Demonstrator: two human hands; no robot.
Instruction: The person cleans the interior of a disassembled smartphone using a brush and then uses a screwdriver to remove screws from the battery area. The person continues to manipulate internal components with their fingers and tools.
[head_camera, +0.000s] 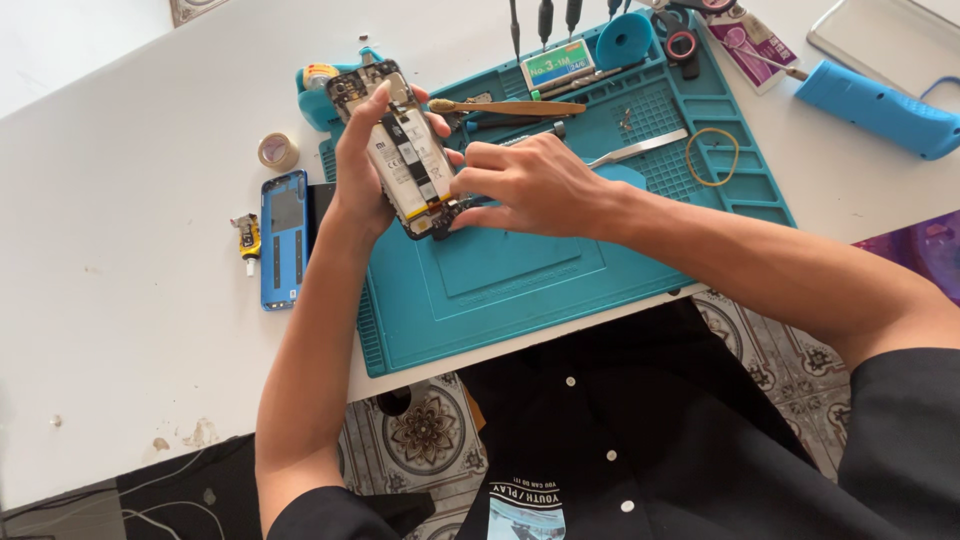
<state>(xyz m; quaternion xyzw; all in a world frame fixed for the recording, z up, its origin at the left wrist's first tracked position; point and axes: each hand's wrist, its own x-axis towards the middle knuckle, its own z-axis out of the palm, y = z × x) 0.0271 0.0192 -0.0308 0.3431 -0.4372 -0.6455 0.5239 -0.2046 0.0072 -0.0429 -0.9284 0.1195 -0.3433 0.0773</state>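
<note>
Left hand (362, 165) gripping opened phone (400, 150), back off, battery showing, tilted up over far left corner of teal mat (500, 290). Right hand (530, 185) closed, fingertips pinching at phone's lower end. Blue back cover (283, 240) flat on surface (130, 200) just left of mat. Tape roll (277, 151) near it. Rubber band (712, 157), metal pry tool (640, 148) on mat's far right.

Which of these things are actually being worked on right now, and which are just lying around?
In use:
opened phone, held by the left hand
right hand, fingertips at the phone's lower end
teal work mat beneath

Lying about:
blue back cover
tape roll
rubber band
brush
metal spatula
blue device
</note>
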